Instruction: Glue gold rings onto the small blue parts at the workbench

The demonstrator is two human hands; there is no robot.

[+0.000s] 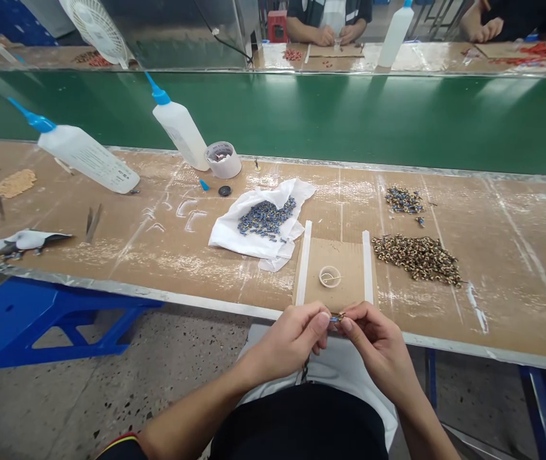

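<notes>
At the table's front edge, the fingertips of my left hand [299,331] and my right hand [373,332] meet in a pinch. Between them is a small blue part [334,319] with a brass-coloured piece at its right end; the fingers cover much of it. My left hand grips the blue end, my right the brass-coloured end. Just beyond lies a small round clear dish [321,280] with a thin stick across it, on a cardboard pad [344,255]. Left of the pad, a white cloth [229,233] carries a heap of small blue parts [265,218].
Right of the pad lie a brass-coloured pile [419,259] and a smaller blue-and-brass pile [403,200]. Two blue-tipped bottles [93,160], a tape roll [227,167] and tweezers [93,223] are to the left. Across the green belt [301,115], co-workers' hands [325,35] handle small parts.
</notes>
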